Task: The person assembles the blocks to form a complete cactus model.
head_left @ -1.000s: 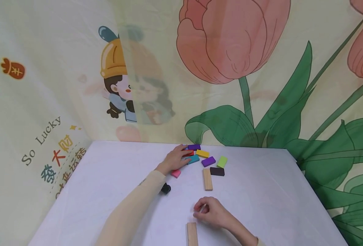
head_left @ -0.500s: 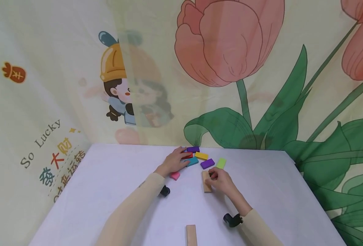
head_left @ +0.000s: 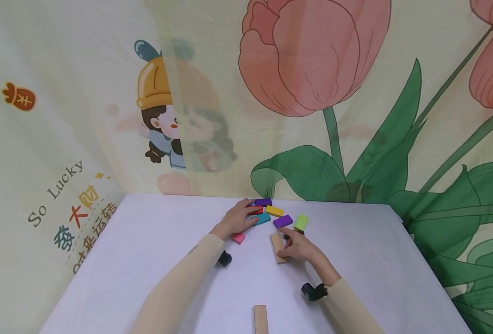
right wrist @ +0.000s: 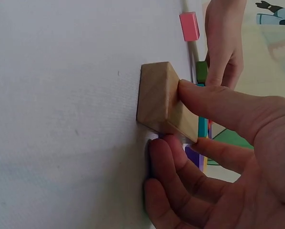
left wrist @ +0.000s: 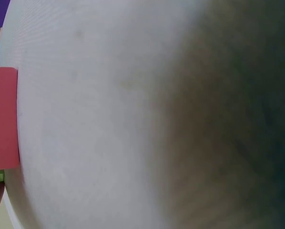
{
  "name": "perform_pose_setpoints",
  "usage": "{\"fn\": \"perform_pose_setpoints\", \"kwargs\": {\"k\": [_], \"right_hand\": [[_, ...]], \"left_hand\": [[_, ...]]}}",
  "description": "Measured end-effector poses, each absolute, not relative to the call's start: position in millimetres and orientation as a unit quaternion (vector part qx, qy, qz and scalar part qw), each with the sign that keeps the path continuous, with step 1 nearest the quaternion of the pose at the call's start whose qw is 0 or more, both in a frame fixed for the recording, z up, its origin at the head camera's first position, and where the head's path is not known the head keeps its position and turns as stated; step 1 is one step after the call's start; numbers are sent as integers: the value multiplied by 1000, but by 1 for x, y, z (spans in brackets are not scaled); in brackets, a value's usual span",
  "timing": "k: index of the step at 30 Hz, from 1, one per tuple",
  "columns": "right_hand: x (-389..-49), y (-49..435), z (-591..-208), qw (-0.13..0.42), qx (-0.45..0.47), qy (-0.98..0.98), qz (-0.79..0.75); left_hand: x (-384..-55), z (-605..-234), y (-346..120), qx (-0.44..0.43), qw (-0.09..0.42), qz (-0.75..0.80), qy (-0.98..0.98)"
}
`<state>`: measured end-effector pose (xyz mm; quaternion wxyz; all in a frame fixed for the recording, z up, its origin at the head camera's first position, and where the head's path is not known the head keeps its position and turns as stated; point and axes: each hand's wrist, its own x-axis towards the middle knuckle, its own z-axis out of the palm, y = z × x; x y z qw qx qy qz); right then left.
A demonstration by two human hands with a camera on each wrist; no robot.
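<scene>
My right hand (head_left: 302, 246) pinches a plain wooden block (head_left: 275, 246) that lies flat on the white table. In the right wrist view the thumb is on one side of this block (right wrist: 154, 95) and the fingers on the other. Farther back, my left hand (head_left: 234, 221) rests with extended fingers on the coloured blocks, over a red block (head_left: 259, 210) and a teal block (head_left: 263, 219). A pink block (head_left: 239, 238) lies by its wrist and fills the edge of the left wrist view. Partly behind my right hand is a black block (head_left: 299, 233).
Beyond my hands lie a yellow block (head_left: 274, 211), a purple block (head_left: 283, 221), another purple block (head_left: 263, 202) and a lime block (head_left: 301, 222). A second wooden block (head_left: 260, 320) lies at the near side of the table (head_left: 146, 260). A printed curtain hangs behind.
My right hand has moved forward from the near part of the table to the wooden block and taken hold of it. The block has tilted slightly; my left hand stays in place.
</scene>
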<state>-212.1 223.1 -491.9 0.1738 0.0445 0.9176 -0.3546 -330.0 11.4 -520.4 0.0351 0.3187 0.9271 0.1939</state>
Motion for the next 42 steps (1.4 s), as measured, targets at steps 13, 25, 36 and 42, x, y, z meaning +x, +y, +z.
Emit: {"fn": "perform_pose_setpoints", "kwargs": {"k": [13, 25, 36, 42], "right_hand": [[-211, 221, -497, 120, 74, 911, -387], [-197, 215, -503, 95, 19, 862, -498], [-173, 191, -501, 159, -83, 838, -515], [-166, 184, -503, 198, -79, 827, -520]], "left_hand": [[-329, -518, 12, 311, 41, 195, 929], [-328, -517, 13, 309, 40, 194, 930], [-330, -520, 13, 311, 31, 196, 929], [-329, -522, 12, 307, 34, 199, 930]]}}
